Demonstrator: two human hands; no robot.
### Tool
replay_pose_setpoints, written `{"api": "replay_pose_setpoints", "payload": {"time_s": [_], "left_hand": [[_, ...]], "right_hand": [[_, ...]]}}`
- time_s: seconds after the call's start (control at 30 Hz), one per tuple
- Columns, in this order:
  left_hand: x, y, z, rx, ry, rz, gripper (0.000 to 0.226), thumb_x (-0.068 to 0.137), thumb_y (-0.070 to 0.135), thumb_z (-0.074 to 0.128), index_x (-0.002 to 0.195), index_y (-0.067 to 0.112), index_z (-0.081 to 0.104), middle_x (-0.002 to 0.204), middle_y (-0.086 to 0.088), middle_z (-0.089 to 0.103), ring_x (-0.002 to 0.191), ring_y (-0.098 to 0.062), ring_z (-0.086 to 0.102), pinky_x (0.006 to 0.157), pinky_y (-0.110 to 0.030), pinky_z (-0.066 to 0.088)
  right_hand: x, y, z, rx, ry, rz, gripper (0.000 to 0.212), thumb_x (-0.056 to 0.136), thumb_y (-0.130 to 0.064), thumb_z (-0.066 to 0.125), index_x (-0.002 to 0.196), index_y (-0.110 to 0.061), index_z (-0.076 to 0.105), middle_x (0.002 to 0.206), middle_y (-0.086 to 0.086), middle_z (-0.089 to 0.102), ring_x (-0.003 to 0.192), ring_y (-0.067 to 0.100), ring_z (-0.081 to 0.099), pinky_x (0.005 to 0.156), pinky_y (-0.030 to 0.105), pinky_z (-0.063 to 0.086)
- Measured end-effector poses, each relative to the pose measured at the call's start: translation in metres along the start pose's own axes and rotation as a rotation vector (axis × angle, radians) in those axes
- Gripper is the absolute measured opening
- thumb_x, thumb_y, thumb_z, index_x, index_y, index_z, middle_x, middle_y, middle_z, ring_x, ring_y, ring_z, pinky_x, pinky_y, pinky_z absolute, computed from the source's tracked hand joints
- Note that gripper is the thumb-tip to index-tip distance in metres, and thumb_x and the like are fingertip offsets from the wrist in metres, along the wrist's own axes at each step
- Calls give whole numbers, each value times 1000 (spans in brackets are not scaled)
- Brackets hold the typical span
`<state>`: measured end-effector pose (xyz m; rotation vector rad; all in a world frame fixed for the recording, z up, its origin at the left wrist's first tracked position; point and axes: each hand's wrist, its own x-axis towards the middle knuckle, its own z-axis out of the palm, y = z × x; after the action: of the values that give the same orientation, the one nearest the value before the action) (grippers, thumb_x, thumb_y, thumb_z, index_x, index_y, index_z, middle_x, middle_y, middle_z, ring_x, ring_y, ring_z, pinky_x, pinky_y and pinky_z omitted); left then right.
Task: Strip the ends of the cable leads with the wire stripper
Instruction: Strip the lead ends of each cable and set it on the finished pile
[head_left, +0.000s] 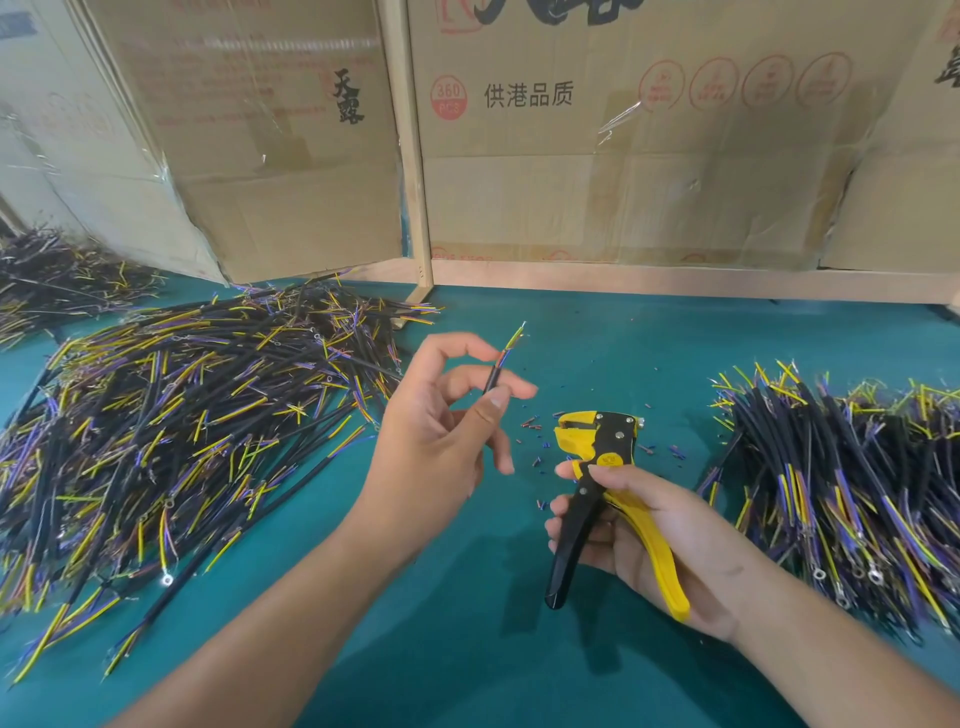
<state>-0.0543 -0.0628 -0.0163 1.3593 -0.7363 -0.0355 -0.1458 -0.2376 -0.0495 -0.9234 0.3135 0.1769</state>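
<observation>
Gripped in the right hand (649, 525), the yellow-and-black wire stripper (597, 478) points up just right of the left hand (441, 431), whose thumb and fingers pinch one black cable (493, 376), leads uppermost, above the desk (467, 649).

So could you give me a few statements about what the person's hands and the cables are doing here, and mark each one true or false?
1. The left hand pinches a single cable between its fingers. True.
2. The right hand holds a pair of scissors. False: it grips a yellow and black wire stripper.
3. The held cable sits inside the stripper's head. False: the two are apart, with the cable up and to the left of the tool.
4. Cable piles lie on both sides, a left pile and a right pile. True.
5. The table is green. True.
</observation>
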Motion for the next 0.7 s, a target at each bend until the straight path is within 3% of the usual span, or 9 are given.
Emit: {"api": "replay_pose_setpoints", "payload": {"time_s": [0.17,0.27,0.4,0.5,0.63,0.7], "left_hand": [[1,-3,-1,117,-11,34,23,100,8,50,99,30,55,97,2,69,42,-14,36,43,-17,31],[1,-3,-5,283,-67,83,26,102,4,48,99,29,54,94,5,64,46,-11,26,44,-18,27],[1,-3,-10,379,-110,92,30,102,5,46,100,33,56,89,5,60,47,-8,26,45,-15,27],[0,-4,-11,355,-119,68,30,96,8,45,103,33,59,83,2,59,46,-8,27,46,-15,27],[-3,-1,-9,343,-116,93,26,91,6,47,104,25,61,73,-3,53,48,-5,32,49,-12,29],[-3,0,-9,279,-123,91,20,92,9,53,100,25,62,68,3,49,50,-8,31,49,-15,29]], "right_hand": [[-2,-1,0,-14,-34,-17,49,84,-22,61,128,1,61,89,24,65,80,38,68,72,46,60],[-6,-4,0,6,-149,-49,46,88,-19,63,133,-13,60,87,18,58,83,33,61,82,58,54],[-12,-6,2,-51,-261,-67,43,91,-20,61,133,-12,59,88,16,56,82,31,57,81,58,52],[-15,-4,4,-71,-260,-45,34,88,-17,61,117,0,67,90,20,60,79,33,61,74,54,54],[-18,-5,5,-86,-281,-10,24,86,-16,64,106,-3,68,93,26,61,80,38,63,76,53,54],[-19,-5,4,-99,-314,2,26,86,-18,66,107,-4,68,90,24,60,78,36,61,78,54,53]]}}
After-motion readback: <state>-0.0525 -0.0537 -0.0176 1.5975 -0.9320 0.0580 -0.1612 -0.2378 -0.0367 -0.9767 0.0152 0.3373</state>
